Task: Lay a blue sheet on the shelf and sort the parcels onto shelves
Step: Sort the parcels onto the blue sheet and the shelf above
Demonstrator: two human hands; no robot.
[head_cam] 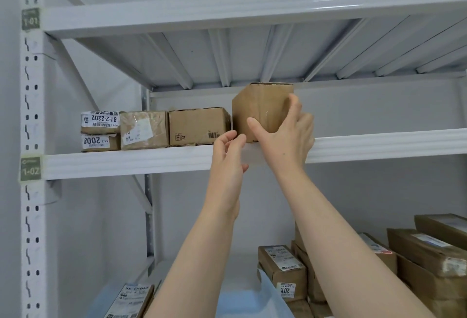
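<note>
My right hand [285, 138] grips the tall brown box [260, 108], thumb on its front and fingers round its right side. The box stands at the front edge of the middle shelf [379, 141]. My left hand [228, 153] holds nothing, its fingers loosely curled just beside the box's lower left corner; I cannot tell whether it touches. A row of parcels [197, 127] sits left of the box. Below lies the blue sheet [240, 300], with stacked parcels [417, 254] on the right.
</note>
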